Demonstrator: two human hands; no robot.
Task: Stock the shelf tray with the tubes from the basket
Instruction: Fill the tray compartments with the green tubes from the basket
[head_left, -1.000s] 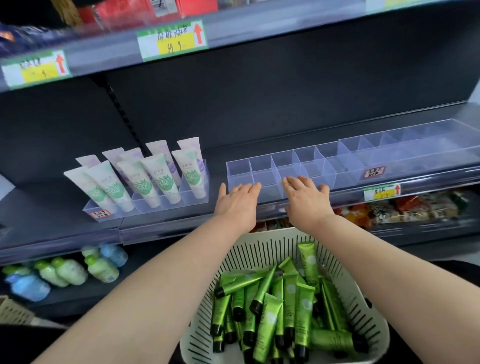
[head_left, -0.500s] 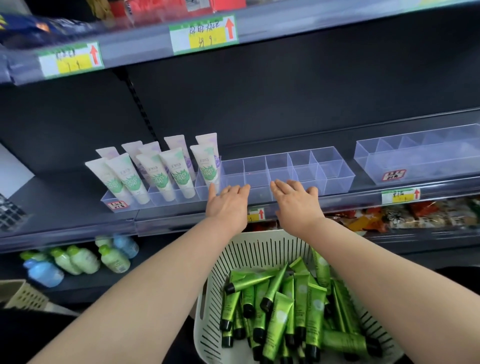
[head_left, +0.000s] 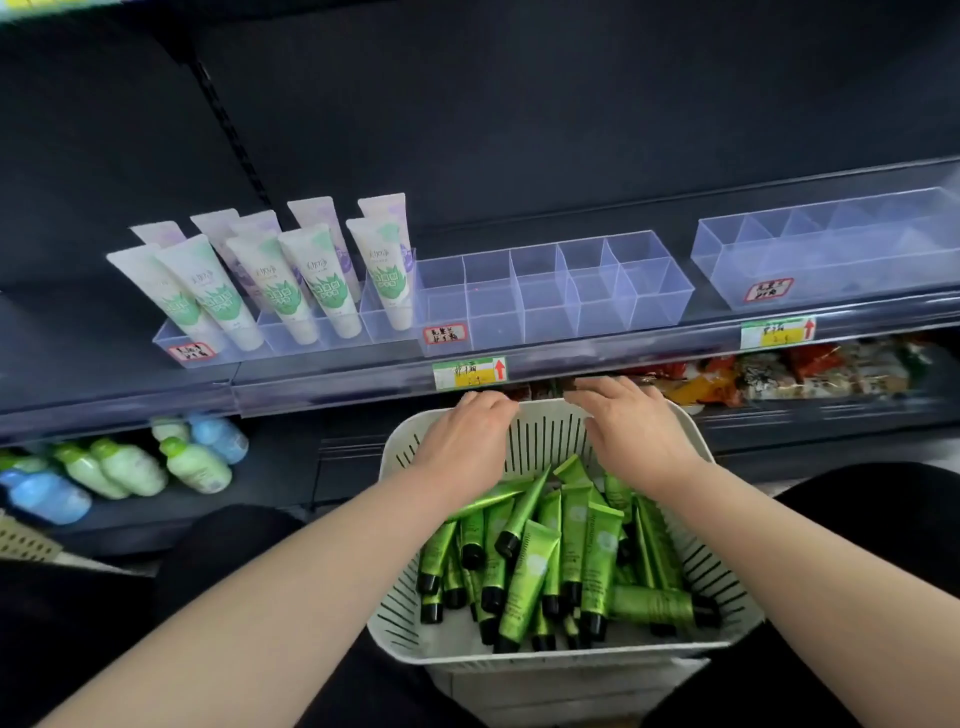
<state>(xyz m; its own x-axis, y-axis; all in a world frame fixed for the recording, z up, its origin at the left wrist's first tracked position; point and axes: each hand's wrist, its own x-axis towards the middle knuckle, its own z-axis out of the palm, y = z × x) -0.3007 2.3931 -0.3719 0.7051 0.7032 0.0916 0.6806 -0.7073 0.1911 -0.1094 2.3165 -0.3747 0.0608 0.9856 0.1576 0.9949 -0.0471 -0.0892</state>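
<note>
The dark shelf (head_left: 78, 332) carries three clear divided trays in a row behind its front rail (head_left: 332, 387). The left tray (head_left: 291, 338) holds leaning white tubes (head_left: 322, 280), the middle tray (head_left: 550, 296) sits just beside it, and the right tray (head_left: 831, 260) stands apart.

I find the scene evenly lit by soft, diffuse light from above, adequately exposed. The dark shelf back (head_left: 519, 130) reads dim and featureless. A pale sheen lies on the clear tray (head_left: 550, 306) walls and the green tubes (head_left: 535, 571), with no harsh glare. The left hand (head_left: 467, 434) and right hand (head_left: 631, 434) are motion-smeared at the fingertips. Wide-angle distortion bows the shelf rail (head_left: 337, 384), and the bottles (head_left: 192, 462) at lower left are soft.
</note>
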